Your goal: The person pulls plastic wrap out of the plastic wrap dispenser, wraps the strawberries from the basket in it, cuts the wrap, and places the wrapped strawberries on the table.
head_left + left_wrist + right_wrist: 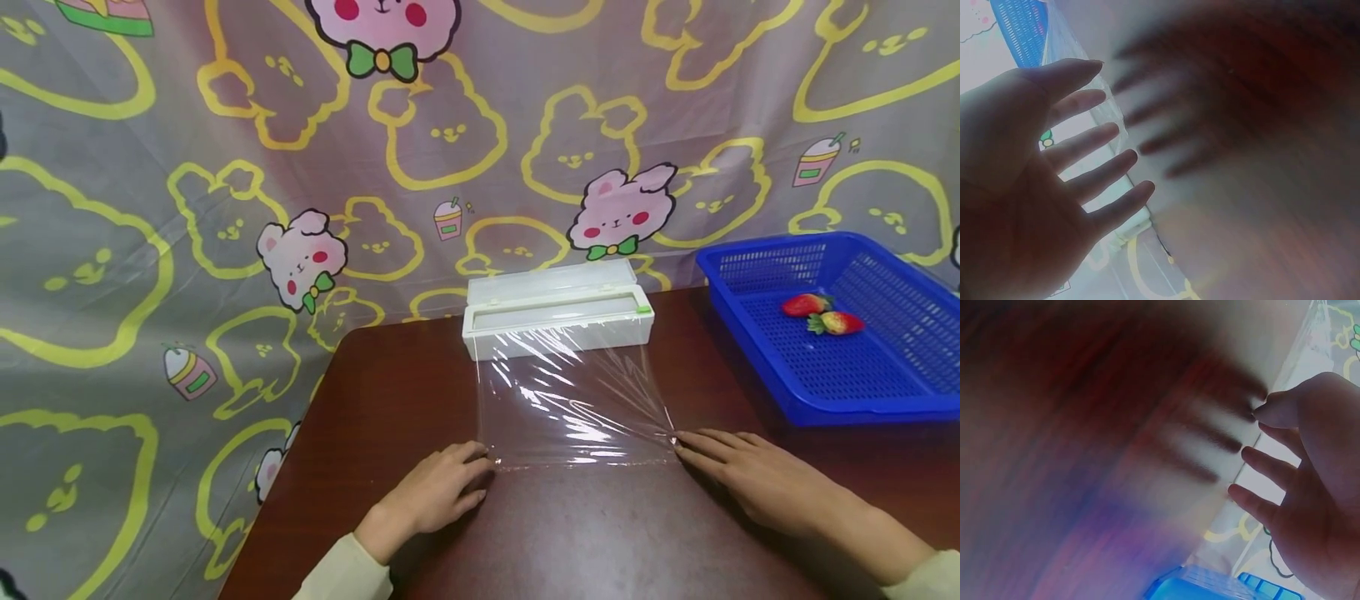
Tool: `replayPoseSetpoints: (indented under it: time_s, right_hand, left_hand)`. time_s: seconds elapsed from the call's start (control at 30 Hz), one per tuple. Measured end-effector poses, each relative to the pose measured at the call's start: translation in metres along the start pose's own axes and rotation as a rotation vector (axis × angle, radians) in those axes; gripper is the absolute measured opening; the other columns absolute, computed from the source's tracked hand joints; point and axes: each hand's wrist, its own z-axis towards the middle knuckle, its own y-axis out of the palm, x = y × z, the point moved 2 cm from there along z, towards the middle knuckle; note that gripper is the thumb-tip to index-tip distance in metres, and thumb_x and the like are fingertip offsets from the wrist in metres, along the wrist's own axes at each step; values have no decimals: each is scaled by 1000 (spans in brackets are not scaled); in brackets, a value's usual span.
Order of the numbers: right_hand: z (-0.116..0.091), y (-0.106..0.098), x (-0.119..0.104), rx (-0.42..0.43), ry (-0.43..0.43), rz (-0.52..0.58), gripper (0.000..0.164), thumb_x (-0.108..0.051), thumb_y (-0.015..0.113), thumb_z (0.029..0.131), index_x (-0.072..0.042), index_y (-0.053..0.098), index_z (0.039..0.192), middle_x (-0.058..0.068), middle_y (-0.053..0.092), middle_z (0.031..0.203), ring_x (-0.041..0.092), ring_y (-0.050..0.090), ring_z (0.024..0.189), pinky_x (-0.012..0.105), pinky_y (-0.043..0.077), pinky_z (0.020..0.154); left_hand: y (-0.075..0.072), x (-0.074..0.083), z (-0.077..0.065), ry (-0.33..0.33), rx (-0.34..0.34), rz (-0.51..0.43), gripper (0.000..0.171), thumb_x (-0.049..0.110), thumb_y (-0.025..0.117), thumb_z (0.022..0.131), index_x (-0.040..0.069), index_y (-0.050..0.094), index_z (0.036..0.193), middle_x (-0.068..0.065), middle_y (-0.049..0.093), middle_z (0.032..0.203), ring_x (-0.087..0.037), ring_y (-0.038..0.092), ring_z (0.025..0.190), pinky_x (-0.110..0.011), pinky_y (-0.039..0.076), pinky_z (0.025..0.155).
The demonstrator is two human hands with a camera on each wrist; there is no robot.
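Clear film [551, 408] spans between the fingers: the left hand [442, 489]'s spread, the right hand [765, 479]'s nearly straight, whether pinching cannot be told. Uneven pull toward the creased right corner could wrinkle or tear it.

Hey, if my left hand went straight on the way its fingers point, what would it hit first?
Your left hand would likely first meet the clear film, whose near left corner it appears to touch; whether it would slide over or under is unclear.
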Motion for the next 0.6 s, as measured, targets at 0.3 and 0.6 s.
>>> replayPoseSetpoints:
  time_s: [0.3,0.6]
  right_hand:
    - [-2,-2,1,-15,11,16,67,-1,78,70,-14,67,134,14,62,138,34,63,116,53,53,84]
    - [-3,-2,2,-27,39,37,69,-1,77,68,-13,67,135,15,61,137,36,63,115,55,53,84]
  left_hand:
    - [0,1,0,15,17,13,36,28,68,99,20,65,134,-4,57,140,-25,58,124,-46,52,97]
    - [-1,1,-1,22,30,9,37,28,69,98,19,65,134,-6,57,141,-27,58,126,-48,52,98]
